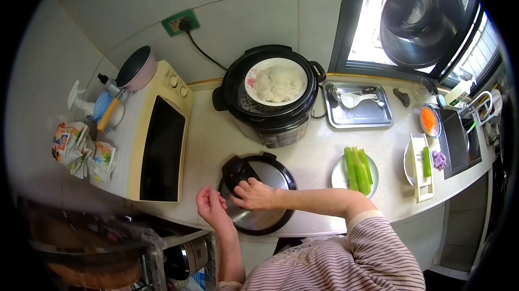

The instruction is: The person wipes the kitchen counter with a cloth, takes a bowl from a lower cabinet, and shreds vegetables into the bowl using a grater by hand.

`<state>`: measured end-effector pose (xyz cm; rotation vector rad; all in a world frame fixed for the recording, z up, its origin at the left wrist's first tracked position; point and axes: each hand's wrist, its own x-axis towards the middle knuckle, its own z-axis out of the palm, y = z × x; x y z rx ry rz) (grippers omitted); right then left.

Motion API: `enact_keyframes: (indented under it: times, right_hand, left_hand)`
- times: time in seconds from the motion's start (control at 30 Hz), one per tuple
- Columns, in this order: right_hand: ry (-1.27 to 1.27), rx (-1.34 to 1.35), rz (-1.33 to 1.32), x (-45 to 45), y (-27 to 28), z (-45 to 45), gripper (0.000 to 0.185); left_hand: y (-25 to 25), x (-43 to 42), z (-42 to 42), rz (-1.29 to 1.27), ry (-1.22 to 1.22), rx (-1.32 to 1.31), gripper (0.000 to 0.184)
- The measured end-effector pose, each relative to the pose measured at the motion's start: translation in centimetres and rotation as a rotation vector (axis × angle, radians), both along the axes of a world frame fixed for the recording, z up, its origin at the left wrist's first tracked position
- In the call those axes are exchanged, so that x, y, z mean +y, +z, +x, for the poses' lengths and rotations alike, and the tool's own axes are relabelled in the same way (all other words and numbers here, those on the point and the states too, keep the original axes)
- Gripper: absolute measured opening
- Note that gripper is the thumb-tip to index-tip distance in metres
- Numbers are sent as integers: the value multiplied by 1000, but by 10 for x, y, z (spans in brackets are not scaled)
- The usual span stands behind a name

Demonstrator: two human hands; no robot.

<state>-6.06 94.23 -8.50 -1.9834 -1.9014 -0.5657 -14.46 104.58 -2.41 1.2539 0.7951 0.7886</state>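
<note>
A round steel pressure cooker lid (273, 175) with a black rim lies on the counter in front of me. My right hand (253, 194) is closed on its black handle (238, 172), reaching across from the right. Beside the lid's left edge is my left hand (212, 207), its fingers curled in and nothing visible in them. Behind the lid stands the black electric pressure cooker (275, 123), uncovered. A white bowl (252, 95) of rice (280, 83) sits in its top.
A microwave (162, 150) stands left, a pink pot (137, 68) on top. To the right are a steel tray (359, 121) with white spoons, a plate (340, 169) of green stalks (357, 169), a slicer (424, 180), a bowl of shredded carrot (429, 121) and the sink (454, 150).
</note>
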Motion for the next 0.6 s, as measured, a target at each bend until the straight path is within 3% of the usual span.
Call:
enact_keyframes:
  times: [0.17, 0.33, 0.43, 0.53, 0.6]
  right_hand:
    - [24, 45, 54, -7, 38, -3, 25]
    - [125, -148, 67, -10, 105, 7, 28]
    - [110, -142, 174, -8, 135, 37, 31]
    - [64, -59, 233, 0, 160, 50, 40]
    - [54, -29, 248, 10, 170, 58, 48]
  left_hand:
    - [23, 7, 4, 90, 106, -101, 14]
    - [72, 11, -19, 252, 306, -234, 14]
    - [80, 16, -24, 295, 349, -305, 12]
    - [62, 27, -27, 219, 273, -171, 17]
    - [49, 27, -25, 172, 381, -214, 17]
